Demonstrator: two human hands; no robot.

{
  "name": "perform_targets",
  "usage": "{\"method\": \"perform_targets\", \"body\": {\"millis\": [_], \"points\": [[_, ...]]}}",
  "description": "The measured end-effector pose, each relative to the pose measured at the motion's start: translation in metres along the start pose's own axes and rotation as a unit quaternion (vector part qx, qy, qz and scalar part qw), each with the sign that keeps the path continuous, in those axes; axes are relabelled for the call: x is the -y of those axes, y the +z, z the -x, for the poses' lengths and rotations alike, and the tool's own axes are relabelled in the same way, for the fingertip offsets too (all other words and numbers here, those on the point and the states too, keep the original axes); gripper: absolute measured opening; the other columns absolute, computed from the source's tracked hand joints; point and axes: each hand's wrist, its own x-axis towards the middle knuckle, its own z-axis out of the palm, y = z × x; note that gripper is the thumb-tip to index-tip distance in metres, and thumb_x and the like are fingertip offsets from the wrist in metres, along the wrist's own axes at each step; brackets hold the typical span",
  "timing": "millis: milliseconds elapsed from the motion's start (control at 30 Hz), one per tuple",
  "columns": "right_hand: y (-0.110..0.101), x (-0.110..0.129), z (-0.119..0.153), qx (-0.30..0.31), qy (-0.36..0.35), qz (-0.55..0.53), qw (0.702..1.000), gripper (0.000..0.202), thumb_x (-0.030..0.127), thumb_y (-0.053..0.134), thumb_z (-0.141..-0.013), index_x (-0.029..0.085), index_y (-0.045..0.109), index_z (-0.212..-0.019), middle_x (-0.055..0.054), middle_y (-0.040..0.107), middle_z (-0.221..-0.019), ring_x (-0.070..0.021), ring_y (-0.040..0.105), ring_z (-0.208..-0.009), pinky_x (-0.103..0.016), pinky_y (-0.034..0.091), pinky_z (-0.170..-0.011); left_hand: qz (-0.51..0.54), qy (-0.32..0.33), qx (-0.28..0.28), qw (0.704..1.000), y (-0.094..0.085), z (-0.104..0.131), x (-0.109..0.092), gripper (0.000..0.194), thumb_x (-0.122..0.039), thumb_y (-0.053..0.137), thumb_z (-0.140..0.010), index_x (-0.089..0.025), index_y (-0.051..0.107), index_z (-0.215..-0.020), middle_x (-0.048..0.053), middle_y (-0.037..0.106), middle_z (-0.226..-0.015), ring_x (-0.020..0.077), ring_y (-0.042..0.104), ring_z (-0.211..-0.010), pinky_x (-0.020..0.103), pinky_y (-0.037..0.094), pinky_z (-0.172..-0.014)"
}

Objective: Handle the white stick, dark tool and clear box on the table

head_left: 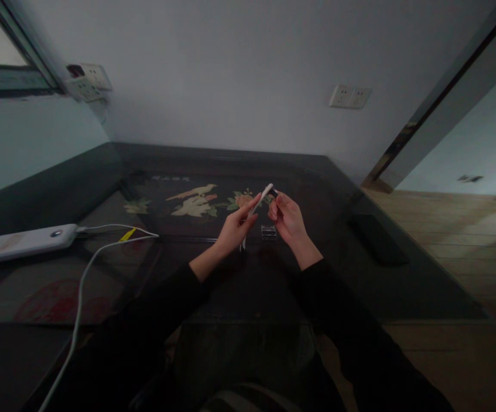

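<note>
Near the middle of the dark table, my left hand (236, 228) is closed on a thin white strip (262, 198), which slants up to the right. Beside it, my right hand (288, 216) pinches a small dark piece (273, 193) against the upper end of the strip. What the dark piece is cannot be made out. Just below and between the hands, a small clear case (268, 232) with dark contents lies on the table. White ends hang below my left hand.
A white power bank (27, 241) with a white cable (80, 286) and yellow tag (128, 234) lies at the left. A black flat object (377, 239) is at the right. The glossy table (248, 286) meets the wall behind, with sockets above.
</note>
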Motion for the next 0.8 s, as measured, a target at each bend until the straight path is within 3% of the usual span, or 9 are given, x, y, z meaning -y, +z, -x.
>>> {"method": "perform_targets", "body": {"millis": [300, 533, 800], "points": [[0.0014, 0.0023, 0.0016, -0.006, 0.003, -0.005, 1.000, 0.048, 0.061, 0.082, -0.071, 0.027, 0.074, -0.104, 0.008, 0.042, -0.054, -0.0105, 0.032, -0.050, -0.030, 0.026, -0.051, 0.049, -0.004, 0.037, 0.998, 0.0036, 0.0019, 0.0002, 0.061, -0.026, 0.057, -0.097, -0.018, 0.045, -0.156, -0.004, 0.053, -0.063, 0.0093, 0.032, -0.053, 0.023, 0.029, -0.052], [0.0002, 0.0028, 0.0020, 0.007, -0.003, -0.041, 0.999, 0.048, 0.059, 0.083, -0.071, 0.029, 0.073, -0.108, 0.008, 0.042, -0.054, -0.0101, 0.031, -0.050, -0.028, 0.027, -0.050, 0.045, 0.021, 0.064, 0.997, 0.0079, 0.0057, -0.0062, 0.059, -0.024, 0.055, -0.095, -0.017, 0.048, -0.153, 0.001, 0.066, -0.077, 0.0078, 0.040, -0.055, 0.021, 0.037, -0.055], [-0.0018, -0.0003, 0.0010, 0.015, -0.017, -0.027, 0.999, 0.046, 0.058, 0.080, -0.076, 0.027, 0.073, -0.108, 0.008, 0.042, -0.054, -0.0088, 0.033, -0.049, -0.027, 0.029, -0.049, 0.015, 0.038, 0.032, 0.999, 0.0067, 0.0033, -0.0017, 0.057, -0.024, 0.056, -0.095, -0.015, 0.052, -0.151, 0.007, 0.074, -0.091, 0.0116, 0.055, -0.069, 0.023, 0.046, -0.067]]}}
